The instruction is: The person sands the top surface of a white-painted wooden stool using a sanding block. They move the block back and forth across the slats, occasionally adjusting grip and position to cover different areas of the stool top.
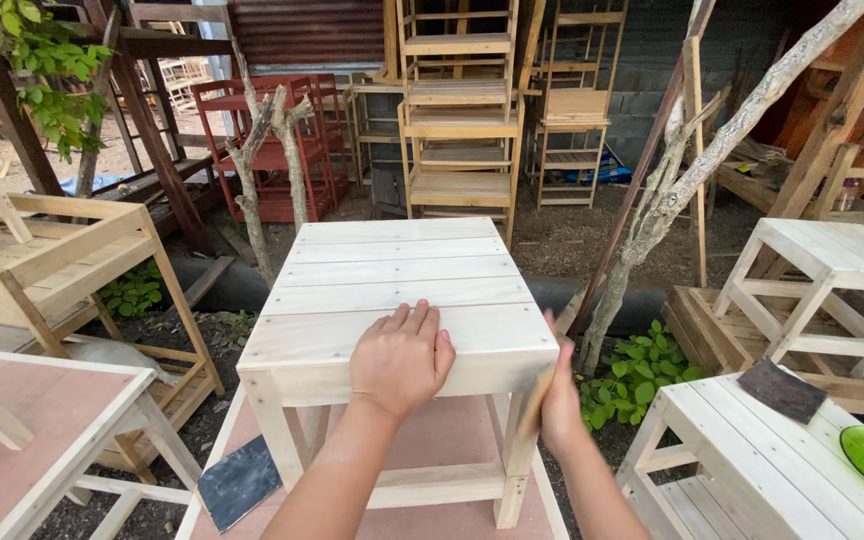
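Sanding step, by the look: left hand (402,360) spread flat, bracing the pale slatted table (352,275). Right hand (559,400) at its near-right corner, grip pinching a blurred sanding piece (542,385). Next move wants steady bracing.

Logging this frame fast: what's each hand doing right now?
Left hand: open, palm flat on the white slatted table.
Right hand: closed on a thin wooden-handled tool, blurred, at the table's front right corner.

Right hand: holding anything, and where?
The right hand grips a thin wooden-handled tool, blurred, near its lower end; the left hand rests flat on the stool.
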